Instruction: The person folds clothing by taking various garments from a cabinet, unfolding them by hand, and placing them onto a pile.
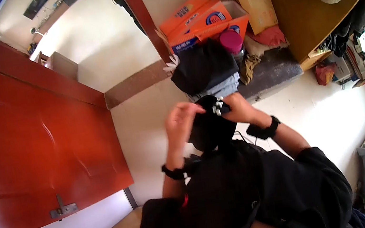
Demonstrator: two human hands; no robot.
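My right hand (239, 110) is closed around a small black item with white, bead-like pieces (219, 106), perhaps a hair tie; its exact kind does not show. Slightly blurred, my left hand (181, 123) is held up to the left of it, fingers bent and pinched together toward the beads. Whatever those fingers may hold is too small to make out. Both hands are above my lap, over the dark cloth of my trousers (212, 131). Just beyond them, folded clothes (203, 67), black over grey, lie in a stack.
Behind the clothes are an orange carton (197, 17), a jar with a magenta lid (231, 41) and a brown cardboard box (254, 3) on a dark bench (276, 67). A red door (47, 141) stands at left by a doorway. A wooden shelf unit (315, 9) is at right.
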